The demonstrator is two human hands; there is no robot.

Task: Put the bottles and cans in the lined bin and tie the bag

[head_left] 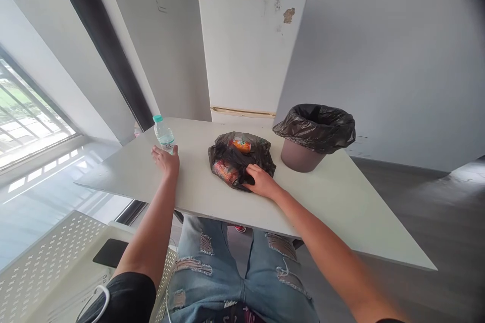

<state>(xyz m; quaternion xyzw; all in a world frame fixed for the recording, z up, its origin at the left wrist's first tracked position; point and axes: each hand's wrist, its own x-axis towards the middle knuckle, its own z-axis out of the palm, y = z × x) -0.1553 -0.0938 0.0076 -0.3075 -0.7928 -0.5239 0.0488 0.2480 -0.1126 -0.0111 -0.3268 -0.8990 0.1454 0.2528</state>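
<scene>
A clear plastic bottle point(165, 135) with a green cap stands upright at the left of the white table. My left hand point(165, 161) is at its near side, fingers spread to the left and thumb up on the right; it covers the bottle's base, and I cannot tell how firmly it touches. In the middle of the table lies a thin black plastic bag point(257, 149). Through it show an orange package point(241, 146) and a reddish package point(226, 170). My right hand point(260, 180) has its fingers closed on the near right part of the bag.
Right of the bag, a brownish bin point(301, 156) with a black liner point(322, 133) folded over its rim stands on the white table point(322, 202). A white fridge point(252, 50) is behind the table. A black phone-like object point(110, 253) lies at lower left on a pale perforated surface.
</scene>
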